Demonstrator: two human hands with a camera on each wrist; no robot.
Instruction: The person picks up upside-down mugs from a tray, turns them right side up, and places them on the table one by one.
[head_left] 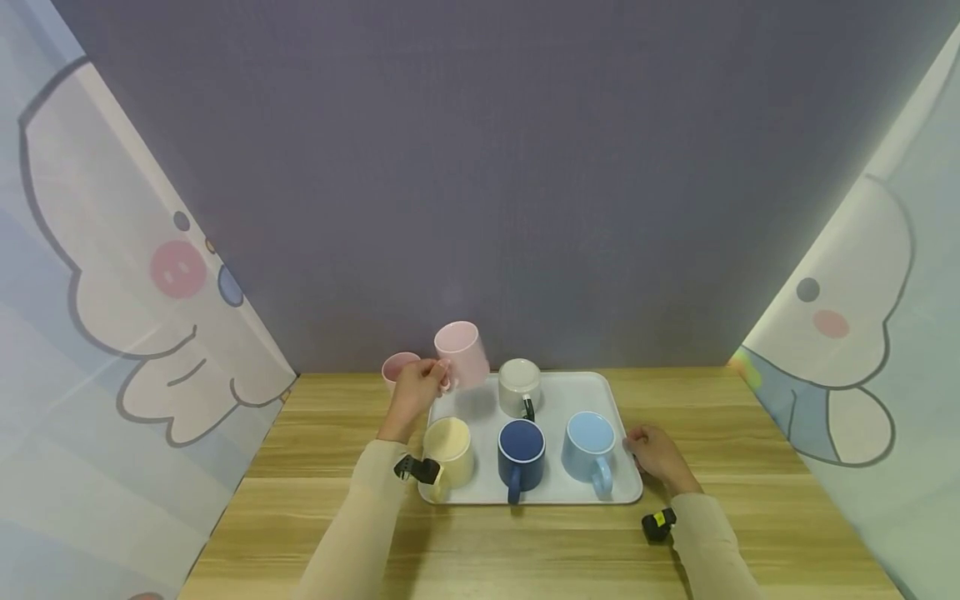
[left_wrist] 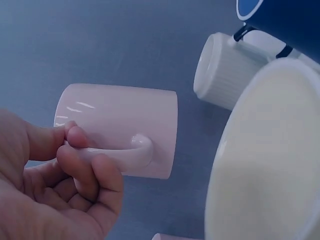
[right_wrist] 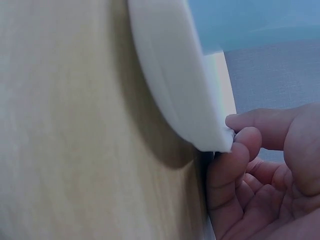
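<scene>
My left hand (head_left: 417, 388) pinches the handle of a pink mug (head_left: 462, 354) between thumb and fingers; the mug is held over the back left of a white tray (head_left: 555, 492). In the left wrist view, the pink mug (left_wrist: 120, 115) shows its side and handle. A second pink mug (head_left: 400, 365) sits left of the tray's back corner, partly hidden by my left hand. My right hand (head_left: 660, 454) grips the tray's right rim, thumb and fingertips at its edge (right_wrist: 175, 90) in the right wrist view.
On the tray, a yellow mug (head_left: 448, 446), a dark blue mug (head_left: 521, 454) and a light blue mug (head_left: 588, 450) form the front row, handles toward me. A white mug (head_left: 517, 392) with a black-marked handle stands behind them. A grey wall (head_left: 525, 208) rises behind the wooden table (head_left: 525, 550).
</scene>
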